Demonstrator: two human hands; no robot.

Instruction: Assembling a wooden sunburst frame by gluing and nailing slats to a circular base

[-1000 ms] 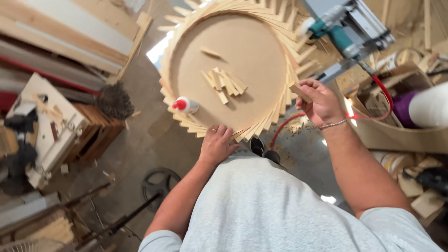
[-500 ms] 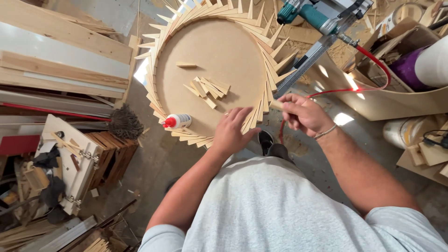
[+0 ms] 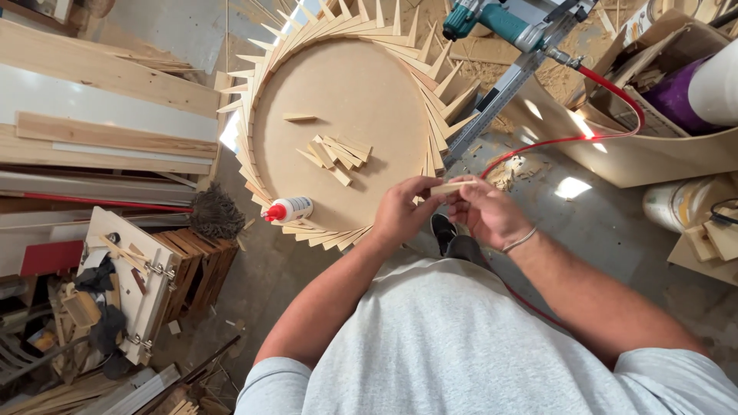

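Both hands meet just off the near right edge of a round wooden disc (image 3: 346,100), pinching one thin wooden strip (image 3: 452,186) between them. My left hand (image 3: 403,211) grips its left end, my right hand (image 3: 486,211) its right end. The disc's rim carries a ring of angled wooden wedges (image 3: 446,100) like a sunburst. A loose pile of strips (image 3: 337,156) lies on the disc's middle, one single strip (image 3: 298,117) farther away. A white glue bottle with a red cap (image 3: 288,209) lies on the disc's near left edge.
A teal nail gun (image 3: 500,21) with a red air hose (image 3: 607,104) rests beyond the disc, right. Long boards (image 3: 100,115) are stacked at left, a brush (image 3: 215,215) and wooden crates (image 3: 184,269) below them. Cardboard boxes (image 3: 676,146) and a white bucket (image 3: 680,204) stand at right.
My left hand left the disc's near edge and joined my right hand on the strip. The right hand came down from the rim toward my body. The camera view shifted.
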